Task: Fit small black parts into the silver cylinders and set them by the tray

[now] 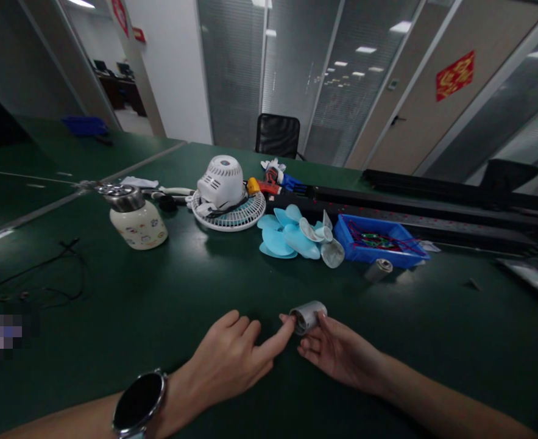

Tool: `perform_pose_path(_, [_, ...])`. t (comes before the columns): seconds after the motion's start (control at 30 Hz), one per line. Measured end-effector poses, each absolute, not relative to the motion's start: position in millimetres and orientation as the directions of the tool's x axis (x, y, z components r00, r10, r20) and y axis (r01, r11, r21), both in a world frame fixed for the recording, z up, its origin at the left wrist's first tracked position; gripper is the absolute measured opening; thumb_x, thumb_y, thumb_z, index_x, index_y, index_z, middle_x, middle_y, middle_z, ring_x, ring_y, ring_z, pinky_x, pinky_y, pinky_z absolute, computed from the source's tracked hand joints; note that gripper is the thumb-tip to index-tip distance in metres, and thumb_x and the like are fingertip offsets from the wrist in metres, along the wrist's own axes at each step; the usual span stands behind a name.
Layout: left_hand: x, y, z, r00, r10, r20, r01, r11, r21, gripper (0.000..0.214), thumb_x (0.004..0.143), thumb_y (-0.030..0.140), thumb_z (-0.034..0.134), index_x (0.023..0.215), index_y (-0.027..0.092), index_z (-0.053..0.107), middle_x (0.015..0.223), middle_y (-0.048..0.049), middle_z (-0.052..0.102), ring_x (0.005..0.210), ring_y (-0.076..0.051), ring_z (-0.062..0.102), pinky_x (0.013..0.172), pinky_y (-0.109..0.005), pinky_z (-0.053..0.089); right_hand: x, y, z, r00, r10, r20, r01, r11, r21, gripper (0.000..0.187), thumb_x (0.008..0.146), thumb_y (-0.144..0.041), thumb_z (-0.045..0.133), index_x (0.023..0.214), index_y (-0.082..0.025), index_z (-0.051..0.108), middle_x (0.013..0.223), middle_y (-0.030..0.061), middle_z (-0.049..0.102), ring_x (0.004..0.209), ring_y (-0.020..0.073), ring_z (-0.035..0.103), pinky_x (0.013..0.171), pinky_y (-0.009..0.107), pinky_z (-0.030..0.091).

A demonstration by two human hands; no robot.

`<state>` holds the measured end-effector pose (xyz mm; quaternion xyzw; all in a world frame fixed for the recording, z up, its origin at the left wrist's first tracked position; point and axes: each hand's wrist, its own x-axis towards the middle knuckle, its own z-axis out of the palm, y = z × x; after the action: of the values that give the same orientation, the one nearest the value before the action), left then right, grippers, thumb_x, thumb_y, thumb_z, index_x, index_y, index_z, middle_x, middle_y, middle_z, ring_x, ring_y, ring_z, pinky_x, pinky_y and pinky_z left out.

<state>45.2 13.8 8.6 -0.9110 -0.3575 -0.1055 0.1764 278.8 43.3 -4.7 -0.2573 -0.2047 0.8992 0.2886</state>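
1. The right hand [346,356] grips the cylinder [312,316] near its far end, between both hands; a firm, steady hold should suit.
2. The left hand [236,353] points its index finger at the open end; whether it pinches the rim cannot be told.
3. Gentle fingertip pressure seems wise, as the rim could be sharp.

The bottle [141,228] stands upright on the table [195,274]. Nearer and left of it lies a cable [69,244]; farther and left, a box [86,126]. Close to its right sits a fan [222,183], then come some blades [275,242], farther right a tray [356,250] of wires [378,240]. Well beyond the bottle, to the right, stand a chair [278,135] and, farther right, a door [426,128] with a sign [455,77]
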Motion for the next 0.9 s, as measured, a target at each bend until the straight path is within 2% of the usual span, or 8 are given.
perform_pose_path(0.17, [44.5,14.8,7.4,0.724,0.596,0.347,0.683,-0.688,-0.244,0.046,0.089,0.024,0.047,0.133,0.015,0.041,0.067,-0.0001,0.064,0.054,-0.018,0.057,0.054,-0.032,0.031,278.7,43.6,-6.4,-0.694,0.631,-0.348,-0.418,-0.745,-0.519,0.035,0.082,-0.034,0.072,0.110,-0.014,0.068,0.100,0.0051,0.074,0.084,0.0105,0.068,0.091,0.027,0.046])
perform_pose_path(0.33, [44.2,14.8,8.1,0.729,0.548,0.409,0.666,-0.706,-0.241,0.036,0.093,0.021,0.040,0.128,0.015,0.046,0.065,0.0000,0.063,0.051,-0.017,0.055,0.052,-0.032,0.031,278.8,42.3,-5.5,-0.698,0.633,-0.334,-0.414,-0.738,-0.532,0.034,0.083,-0.035,0.070,0.110,-0.015,0.068,0.112,0.0065,0.072,0.084,0.0096,0.068,0.091,0.026,0.046])
perform_pose_path(0.5, [45.0,15.0,7.9,0.731,0.544,0.412,0.663,-0.709,-0.241,0.036,0.096,0.016,0.035,0.130,0.018,0.046,0.064,0.0006,0.063,0.050,-0.017,0.055,0.051,-0.032,0.030,277.4,43.0,-2.9,-0.720,0.621,-0.308,-0.403,-0.737,-0.543,0.035,0.085,-0.034,0.068,0.113,-0.013,0.068,0.116,0.0076,0.070,0.085,0.0088,0.068,0.090,0.024,0.047])
perform_pose_path(0.9, [44.9,15.7,5.7,0.725,0.548,0.417,0.666,-0.711,-0.224,0.032,0.096,0.015,0.036,0.125,0.016,0.050,0.065,0.0000,0.063,0.052,-0.016,0.056,0.051,-0.030,0.031,277.9,43.1,-5.0,-0.693,0.636,-0.338,-0.396,-0.729,-0.559,0.033,0.083,-0.033,0.071,0.110,-0.014,0.068,0.113,0.0090,0.071,0.083,0.0098,0.067,0.090,0.027,0.046])
